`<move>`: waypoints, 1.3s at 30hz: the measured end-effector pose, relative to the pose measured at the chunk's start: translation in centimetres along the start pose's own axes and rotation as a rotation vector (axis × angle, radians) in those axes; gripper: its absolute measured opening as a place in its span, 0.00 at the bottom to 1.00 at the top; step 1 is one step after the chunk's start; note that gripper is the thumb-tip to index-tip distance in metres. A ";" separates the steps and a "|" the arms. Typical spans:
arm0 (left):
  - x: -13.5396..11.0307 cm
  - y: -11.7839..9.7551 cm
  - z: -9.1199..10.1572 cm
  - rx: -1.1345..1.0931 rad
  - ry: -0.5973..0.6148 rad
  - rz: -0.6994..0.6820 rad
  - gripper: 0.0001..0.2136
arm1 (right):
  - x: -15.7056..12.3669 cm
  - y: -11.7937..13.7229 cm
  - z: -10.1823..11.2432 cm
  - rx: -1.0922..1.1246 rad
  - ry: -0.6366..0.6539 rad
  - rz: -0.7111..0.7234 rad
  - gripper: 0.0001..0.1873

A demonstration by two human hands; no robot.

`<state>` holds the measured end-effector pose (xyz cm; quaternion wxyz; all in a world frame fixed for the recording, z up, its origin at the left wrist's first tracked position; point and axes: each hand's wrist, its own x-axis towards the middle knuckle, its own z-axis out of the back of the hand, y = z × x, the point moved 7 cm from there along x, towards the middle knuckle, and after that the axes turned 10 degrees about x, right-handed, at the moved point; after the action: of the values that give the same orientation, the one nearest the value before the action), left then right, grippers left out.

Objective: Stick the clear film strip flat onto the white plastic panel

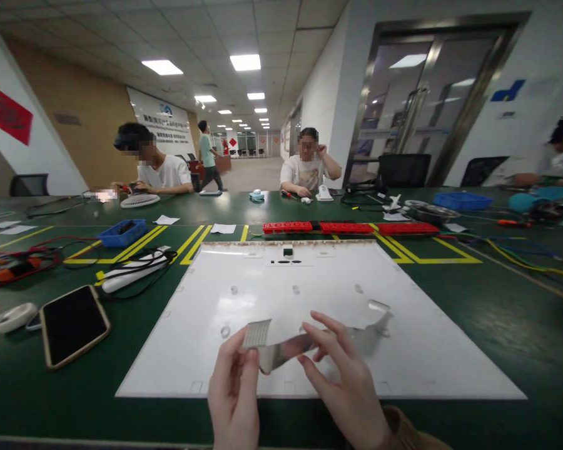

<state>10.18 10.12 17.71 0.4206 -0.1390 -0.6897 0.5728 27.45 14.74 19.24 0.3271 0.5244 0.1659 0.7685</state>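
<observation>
A large white flat panel (403, 356) lies on the green table in front of me. A silvery strip of tape (286, 347) curves up from the panel's surface towards me. My left hand (234, 394) pinches the near end of the strip, thumb pressed on it. My right hand (347, 387) holds the strip just to the right, fingers curled over it. The strip's far end (378, 309) still touches the panel.
A phone (72, 325) and a white tape roll (12, 315) lie at the left. Beyond are a white power strip with black cable (131, 269), a blue tray (122, 232), red strips (347, 228), and loose wires (520, 253). Other people sit at the far side.
</observation>
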 end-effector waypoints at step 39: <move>-0.4 -1.3 -4.5 0.367 0.773 -0.469 0.16 | 0.2 -2.2 0.4 0.125 -0.160 -0.117 0.11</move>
<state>14.10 12.45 18.64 0.7812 -0.1057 -0.3835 0.4811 28.45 16.44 18.25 0.3503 0.5928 0.2172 0.6919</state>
